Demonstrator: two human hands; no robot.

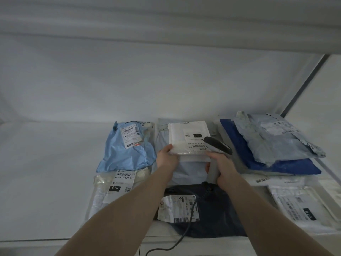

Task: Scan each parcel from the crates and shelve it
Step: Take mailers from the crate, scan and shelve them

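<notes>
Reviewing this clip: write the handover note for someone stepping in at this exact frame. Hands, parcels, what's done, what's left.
Left hand grips the near-left edge of the white parcel, which lies on a pale parcel mid-shelf.
Right hand holds the corded scanner, head over that parcel's label.
Already on the shelf: light blue bag, clear bag marked 010, dark parcel, grey mailer on a dark blue bag, white parcels at right.
Left: confirm the white parcel's scan, let go, fetch the next. The crates are out of view, so the remaining count is unknown.
</notes>
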